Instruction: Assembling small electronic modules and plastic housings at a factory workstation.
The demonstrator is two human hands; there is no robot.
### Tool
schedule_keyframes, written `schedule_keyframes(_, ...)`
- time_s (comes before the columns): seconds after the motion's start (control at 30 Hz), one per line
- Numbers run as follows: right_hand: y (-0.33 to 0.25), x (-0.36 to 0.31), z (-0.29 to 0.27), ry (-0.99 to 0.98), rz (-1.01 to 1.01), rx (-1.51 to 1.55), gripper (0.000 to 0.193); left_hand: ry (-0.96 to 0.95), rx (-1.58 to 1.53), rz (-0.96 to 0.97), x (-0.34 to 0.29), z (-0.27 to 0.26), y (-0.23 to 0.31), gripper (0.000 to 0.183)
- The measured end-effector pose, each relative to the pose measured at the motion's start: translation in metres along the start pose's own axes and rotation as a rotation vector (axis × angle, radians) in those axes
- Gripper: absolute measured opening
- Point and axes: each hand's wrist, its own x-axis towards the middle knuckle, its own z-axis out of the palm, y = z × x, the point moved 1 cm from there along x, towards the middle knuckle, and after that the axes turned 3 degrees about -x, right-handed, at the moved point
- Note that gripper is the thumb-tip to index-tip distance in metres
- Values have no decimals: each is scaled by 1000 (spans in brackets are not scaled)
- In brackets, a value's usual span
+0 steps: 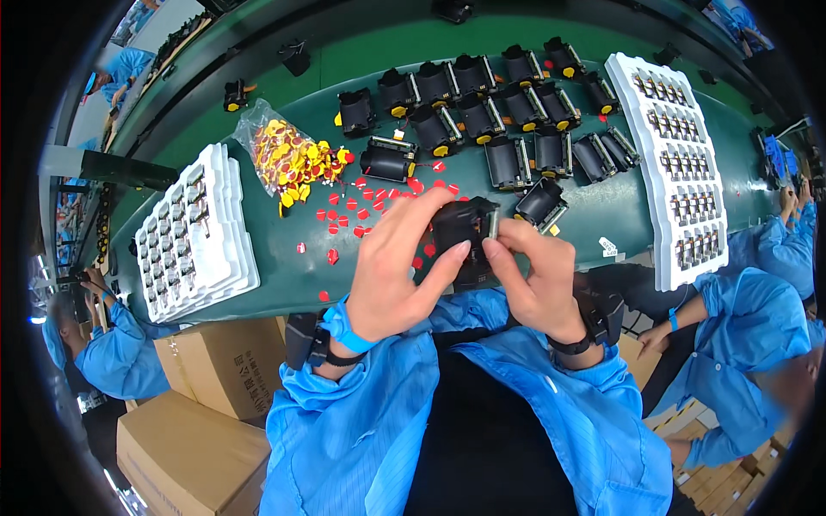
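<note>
Between my hands, above the near edge of the green table, is a black plastic housing (pixel 459 225) with a thin circuit board along its right side. My left hand (pixel 397 258) wraps its fingers around the left and far side, thumb on the near face. My right hand (pixel 535 273) pinches the right side near the board with thumb and forefinger. Red round stickers (pixel 361 206) lie scattered just beyond my left hand. Similar black housings (pixel 509 163) stand in rows farther off, several with yellow round tabs.
An open plastic bag of yellow and red tabs (pixel 288 163) lies left of the rows. White trays of small metal parts (pixel 185 245) are stacked at left; another white tray (pixel 680 172) stands right. Cardboard boxes (pixel 194 456) sit below left. Co-workers in blue (pixel 731 344) are on both sides.
</note>
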Motion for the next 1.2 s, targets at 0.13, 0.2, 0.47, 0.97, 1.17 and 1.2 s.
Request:
schedule_keyframes(0.13,-4,-5,0,-10,-142,-161,21,35,-155,-104,1,9,3,34)
schedule_keyframes(0.2,-4,-7,-1,-20,-110,-185,23,54,-160,-85,1,11,1,31)
schedule_keyframes(0.47,-6,-6,2,17,-209,-134,27,83,-156,-90,-2,15,-5,32)
schedule_keyframes(0.97,-25,11,16,-46,-74,-189,14,50,-279,25,-11,4,-17,43)
schedule_keyframes(1.17,-33,110,-15,8,-316,-601,22,323,-192,165,6,-7,-9,73)
schedule_keyframes(1.2,-22,150,-22,61,-341,-649,27,408,-121,175,3,-17,-10,71)
